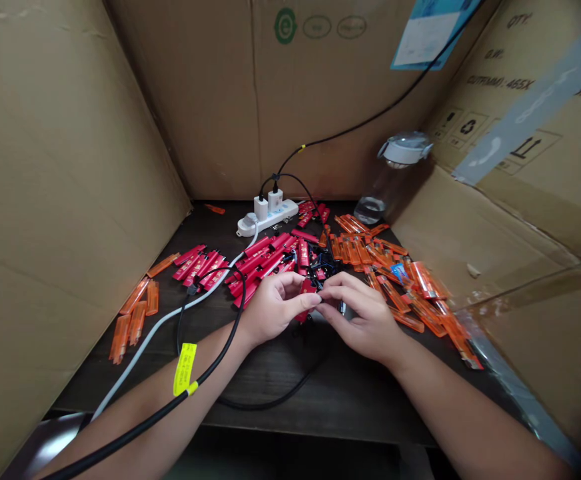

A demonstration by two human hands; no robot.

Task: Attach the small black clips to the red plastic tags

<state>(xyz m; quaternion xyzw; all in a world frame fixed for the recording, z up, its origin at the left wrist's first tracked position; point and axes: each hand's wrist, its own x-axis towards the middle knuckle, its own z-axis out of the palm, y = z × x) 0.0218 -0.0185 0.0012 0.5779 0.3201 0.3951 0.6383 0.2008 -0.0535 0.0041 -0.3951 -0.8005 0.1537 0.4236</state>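
Note:
My left hand (279, 305) is closed on a red lighter case (308, 287), pinched between thumb and fingers over the middle of the table. My right hand (358, 312) meets it from the other side, its thumb and fingertips pinched together at the case's edge. Whatever those fingertips grip is too small to make out. Just beyond both hands lies a pile of red lighter cases (265, 257) with gold print. Small black and metal lighter parts (325, 257) are heaped right behind the fingers. To the right spread many see-through orange lighter bodies (358, 252).
A white power strip (270, 219) with plugged-in chargers sits at the back. Its pale cord (163, 327) and a black cable (220, 360) cross my left forearm's side. A clear bottle (378, 193) stands back right. Cardboard walls (220, 100) enclose the dark table (290, 407).

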